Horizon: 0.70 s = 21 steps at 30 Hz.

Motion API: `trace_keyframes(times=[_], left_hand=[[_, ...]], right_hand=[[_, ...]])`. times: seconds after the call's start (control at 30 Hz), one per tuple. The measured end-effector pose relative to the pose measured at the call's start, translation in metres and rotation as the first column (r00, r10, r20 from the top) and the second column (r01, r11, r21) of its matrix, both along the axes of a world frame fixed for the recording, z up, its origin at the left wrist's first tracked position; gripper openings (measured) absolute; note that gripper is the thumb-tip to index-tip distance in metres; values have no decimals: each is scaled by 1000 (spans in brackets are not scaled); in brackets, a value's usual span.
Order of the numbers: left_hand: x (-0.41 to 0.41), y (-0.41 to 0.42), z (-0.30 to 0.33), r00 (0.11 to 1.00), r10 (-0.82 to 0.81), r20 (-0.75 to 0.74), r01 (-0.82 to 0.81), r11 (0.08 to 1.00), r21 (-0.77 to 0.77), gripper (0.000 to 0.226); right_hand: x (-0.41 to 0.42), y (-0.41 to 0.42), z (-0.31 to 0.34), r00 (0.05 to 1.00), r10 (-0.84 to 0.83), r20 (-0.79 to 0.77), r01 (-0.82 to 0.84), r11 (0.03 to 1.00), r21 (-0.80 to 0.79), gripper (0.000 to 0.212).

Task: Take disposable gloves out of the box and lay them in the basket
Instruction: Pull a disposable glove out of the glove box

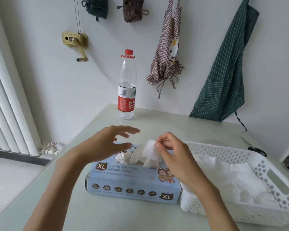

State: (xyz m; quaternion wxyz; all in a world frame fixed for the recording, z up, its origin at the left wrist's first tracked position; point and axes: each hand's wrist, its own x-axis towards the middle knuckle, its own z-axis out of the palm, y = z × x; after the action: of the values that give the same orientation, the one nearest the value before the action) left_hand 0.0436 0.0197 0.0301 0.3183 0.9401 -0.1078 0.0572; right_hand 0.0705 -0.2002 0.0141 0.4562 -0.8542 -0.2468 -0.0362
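Note:
A light blue glove box (132, 185) marked XL lies on the table in front of me. A translucent white glove (148, 152) sticks up out of its top slot. My right hand (172, 154) pinches the top of that glove between thumb and fingers. Above the box's left half hovers my left hand (107, 142), fingers spread and holding nothing. The white perforated basket (264, 165) stands right of the box, touching it, with several gloves (228, 179) lying inside.
A water bottle (126, 85) with a red cap stands at the back of the table (73, 214). Scissors (255, 148) lie behind the basket at the right. Aprons hang on the wall. A radiator is at the left.

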Motion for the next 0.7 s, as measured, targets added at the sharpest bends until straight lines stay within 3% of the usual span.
trace_keyframes(times=[0.07,0.13,0.27,0.33,0.43,0.57,0.7], left_hand=[[4,-8,-5,998,-56,-20,56,998,-8,65],[9,-19,-12,991,-121,-63,120,993,-13,69],[18,-28,-20,997,-65,50,72,987,-146,12],[18,-27,-20,996,20,87,0,972,-234,12],[18,-26,-16,989,107,98,-69,939,-336,11],[17,-17,-15,981,193,25,-183,957,-225,9],[14,-7,-14,984,118,-133,-138,978,-155,24]], right_hand=[[-1,-2,2,998,38,-49,-35,997,62,10],[-2,-2,4,994,84,-63,-77,991,111,11],[4,-2,2,999,31,7,-32,973,228,10],[6,-1,0,998,44,-55,-30,972,232,12],[7,0,-5,984,46,-170,-25,992,120,32],[13,-8,-2,993,-46,-107,52,997,59,2],[18,-17,4,954,77,-290,11,957,290,9]])
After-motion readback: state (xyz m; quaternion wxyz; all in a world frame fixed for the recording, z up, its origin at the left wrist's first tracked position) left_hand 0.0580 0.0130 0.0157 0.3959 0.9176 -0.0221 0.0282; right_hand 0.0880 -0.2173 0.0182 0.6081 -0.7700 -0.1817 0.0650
